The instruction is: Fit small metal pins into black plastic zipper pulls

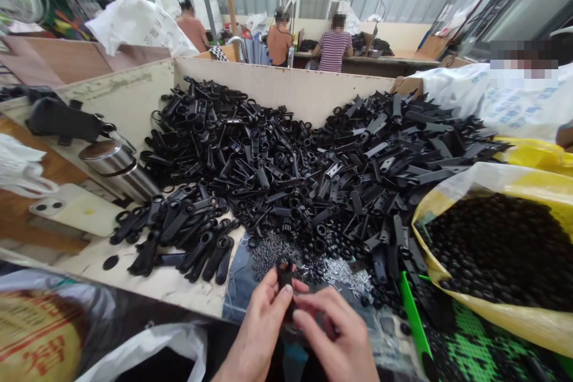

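My left hand [264,313] grips a black plastic handle part [285,274] upright, its ring end on top and my thumb across its front. Close against its lower end, my right hand [335,328] has its fingers curled toward the thumb; whatever they pinch is too small or hidden to make out. Just beyond the hands lie a heap of small dark screws [271,250] and a scatter of silver pins [344,274] on a blue cloth [242,286]. Small round black pieces [333,239] are behind the pins.
Ringed black parts [250,155] and flat black parts [403,143] fill the walled table. Handle pieces [192,239] lie left, near a phone [74,209] and steel flask [116,167]. A yellow sack [441,203] and green basket [414,322] stand right. Several people sit beyond.
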A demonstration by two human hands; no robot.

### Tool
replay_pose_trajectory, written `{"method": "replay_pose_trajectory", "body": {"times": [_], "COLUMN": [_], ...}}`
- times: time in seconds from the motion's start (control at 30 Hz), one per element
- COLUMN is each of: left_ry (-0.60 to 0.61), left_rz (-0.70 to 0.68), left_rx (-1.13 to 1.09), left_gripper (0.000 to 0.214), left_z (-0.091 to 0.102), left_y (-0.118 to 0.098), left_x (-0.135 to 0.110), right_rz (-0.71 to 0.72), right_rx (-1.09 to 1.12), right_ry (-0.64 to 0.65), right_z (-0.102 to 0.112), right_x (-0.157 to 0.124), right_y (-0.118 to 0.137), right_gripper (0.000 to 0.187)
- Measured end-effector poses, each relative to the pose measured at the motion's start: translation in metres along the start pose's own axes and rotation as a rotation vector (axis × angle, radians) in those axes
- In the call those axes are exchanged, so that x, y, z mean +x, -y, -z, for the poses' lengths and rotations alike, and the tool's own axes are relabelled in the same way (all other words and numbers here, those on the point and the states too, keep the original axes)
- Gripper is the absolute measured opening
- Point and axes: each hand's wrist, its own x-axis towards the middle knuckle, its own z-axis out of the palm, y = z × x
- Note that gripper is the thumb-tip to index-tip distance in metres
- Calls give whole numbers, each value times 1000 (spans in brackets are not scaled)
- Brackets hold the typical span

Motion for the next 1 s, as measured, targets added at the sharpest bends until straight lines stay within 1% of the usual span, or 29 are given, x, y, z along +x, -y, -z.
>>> {"method": "replay_pose_trajectory", "body": {"times": [0.07, 0.13, 0.2, 0.23, 0.3, 0.33, 0.37, 0.43, 0.47, 0.53, 0.6, 0.67, 0.7, 0.73, 0.77, 0.8, 0.87, 0.9, 0.93, 0.97, 1.0], "left_ry": [88, 160, 203, 214, 229, 224, 210, 158, 122, 52, 36, 50, 33, -19, -56, -77, -70, -71, -109, -194, -314], "left_rz": [8, 7, 12, 19, 35, 36, 28, -15, -40, -77, -79, -97, -134, -203, -285, -375, -514, -556, -595, -635, -686], "left_rx": [126, 265, 354, 353, 280, 248, 249, 358, 444, 564, 527, 397, 346, 336, 370, 439, 617, 700, 773, 838, 908], "left_gripper": [70, 85, 91, 94, 96, 92, 84, 67, 62, 59, 64, 70, 71, 66, 58, 47, 28, 21, 16, 12, 9], "left_z": [6, 10, 13, 15, 17, 18, 19, 20, 19, 18, 16, 15, 16, 17, 20, 23, 34, 42, 51, 61, 73], "left_y": [-2, -7, -13, -15, -17, -17, -16, -14, -13, -13, -14, -15, -14, -14, -12, -11, -9, -9, -12, -17, -25], "left_x": [-4, -10, -16, -19, -24, -26, -27, -28, -28, -28, -27, -25, -24, -22, -21, -19, -17, -16, -15, -14, -12], "right_rz": [-205, -340, -411, -435, -478, -495, -507, -511, -502, -461, -432, -451, -474, -497, -524, -545, -543, -508, -454, -392, -334], "right_rx": [107, 267, 452, 530, 634, 660, 671, 646, 618, 566, 544, 544, 545, 553, 569, 589, 598, 572, 521, 453, 378], "right_ry": [26, 121, 267, 318, 371, 384, 391, 378, 355, 296, 248, 189, 137, 90, 39, 22, 54, 108, 173, 239, 293], "right_z": [7, 10, 10, 9, 4, 2, -2, -9, -13, -20, -23, -22, -21, -20, -20, -21, -26, -29, -33, -36, -40], "right_x": [11, 21, 27, 29, 28, 27, 26, 23, 21, 19, 15, 13, 12, 13, 16, 19, 27, 33, 38, 44, 50], "right_y": [2, 3, 3, 3, 1, 0, -1, -4, -5, -7, -10, -14, -17, -20, -23, -24, -23, -19, -14, -9, -3], "right_gripper": [18, 23, 28, 31, 36, 37, 38, 40, 42, 44, 45, 42, 42, 43, 45, 46, 44, 42, 40, 39, 39]}}
